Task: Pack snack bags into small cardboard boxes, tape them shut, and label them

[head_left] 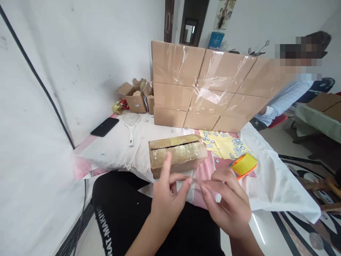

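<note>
My left hand (167, 199) and my right hand (229, 204) meet in front of me above my lap. Both pinch a small clear strip (195, 181), which looks like tape or thin plastic, between thumb and fingertips. Just beyond my hands a small cardboard box (177, 153) wrapped in clear tape lies on the white cloth (266, 185). An orange and yellow tape dispenser (244, 165) rests to the right of that box.
A wall of stacked brown cartons (210, 89) wrapped in clear film stands at the back. Open small boxes (135, 96), a white slotted spoon (131, 124) and a black phone (104, 127) lie at the left. Yellow sticker sheets (226, 144) lie behind the dispenser. Another person (287, 97) sits at the right.
</note>
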